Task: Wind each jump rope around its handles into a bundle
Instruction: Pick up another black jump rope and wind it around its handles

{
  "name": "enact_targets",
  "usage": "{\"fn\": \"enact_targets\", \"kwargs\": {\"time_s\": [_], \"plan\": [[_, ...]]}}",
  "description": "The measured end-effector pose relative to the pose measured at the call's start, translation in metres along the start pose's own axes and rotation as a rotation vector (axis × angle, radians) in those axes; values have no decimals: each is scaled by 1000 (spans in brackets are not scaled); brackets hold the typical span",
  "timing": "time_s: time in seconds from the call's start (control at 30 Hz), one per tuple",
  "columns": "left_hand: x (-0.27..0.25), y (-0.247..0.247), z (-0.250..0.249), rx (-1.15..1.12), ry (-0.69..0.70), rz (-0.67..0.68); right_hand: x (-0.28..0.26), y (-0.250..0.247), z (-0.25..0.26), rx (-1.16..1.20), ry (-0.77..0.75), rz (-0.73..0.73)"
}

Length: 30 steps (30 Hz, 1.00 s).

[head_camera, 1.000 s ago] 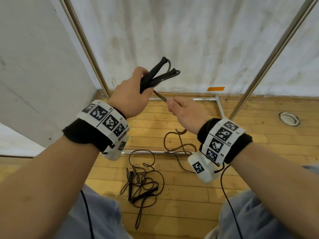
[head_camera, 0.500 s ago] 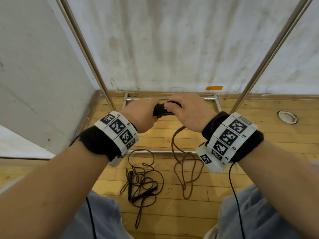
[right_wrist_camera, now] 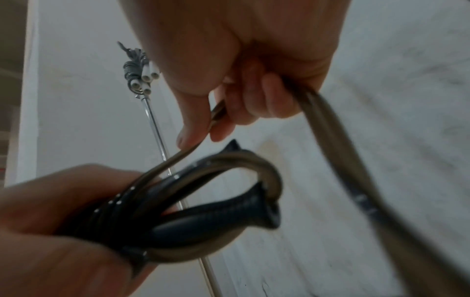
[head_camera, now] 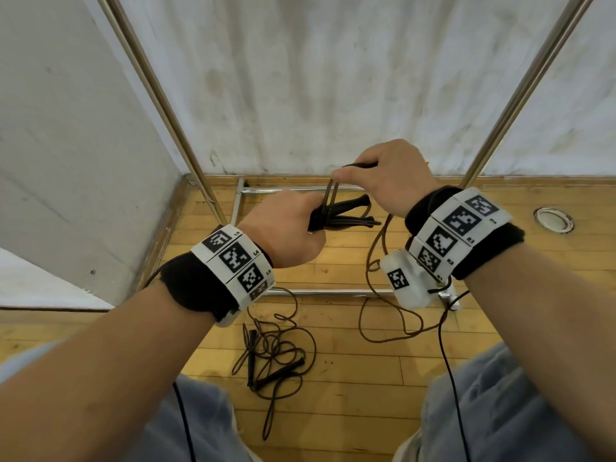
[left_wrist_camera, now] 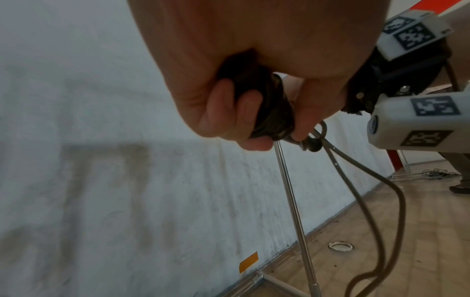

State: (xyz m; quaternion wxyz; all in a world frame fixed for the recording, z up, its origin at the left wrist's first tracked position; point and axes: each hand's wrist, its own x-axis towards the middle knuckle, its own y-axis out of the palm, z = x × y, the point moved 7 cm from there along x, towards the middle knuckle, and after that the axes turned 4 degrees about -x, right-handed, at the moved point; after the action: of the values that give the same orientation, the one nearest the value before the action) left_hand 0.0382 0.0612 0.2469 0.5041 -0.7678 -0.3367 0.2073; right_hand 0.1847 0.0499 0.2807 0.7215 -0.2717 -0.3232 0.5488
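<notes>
Two black handles (head_camera: 346,216) sit clenched in the left hand (head_camera: 283,233), rope turns beside its grip; the right hand (head_camera: 388,176) pinches the brown rope (head_camera: 333,191) just above. Another jump rope (head_camera: 276,358) lies on the floor below.

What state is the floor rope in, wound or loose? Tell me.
Loose: the second jump rope sprawls in tangled loops on the wooden floor, handles lying apart, unwound.
</notes>
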Motion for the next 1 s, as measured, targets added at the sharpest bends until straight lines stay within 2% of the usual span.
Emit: {"fn": "enact_targets", "kwargs": {"time_s": [0.17,0.3,0.47,0.6,0.7,0.8,0.9,1.0], "plan": [[-3,-8,-4,-42,39,11,3,-2,-8,61,19,83],[-7,-22,-12,-201,84,-52,1,2,-9,189,13,174],[-9,-41,-13,-430,20,-182,-8,29,-10,713,151,275],[-8,-53,-8,-561,-57,-316,-20,58,2,843,166,410],[-4,-57,6,-642,-174,-383,-22,61,9,730,143,351],[-1,-56,15,-662,-238,-406,-28,55,22,387,-3,155],[1,-54,18,-660,-242,-409,-30,53,25,97,-57,52],[2,-51,9,-586,-181,-373,-28,54,21,-105,-18,72]]}}
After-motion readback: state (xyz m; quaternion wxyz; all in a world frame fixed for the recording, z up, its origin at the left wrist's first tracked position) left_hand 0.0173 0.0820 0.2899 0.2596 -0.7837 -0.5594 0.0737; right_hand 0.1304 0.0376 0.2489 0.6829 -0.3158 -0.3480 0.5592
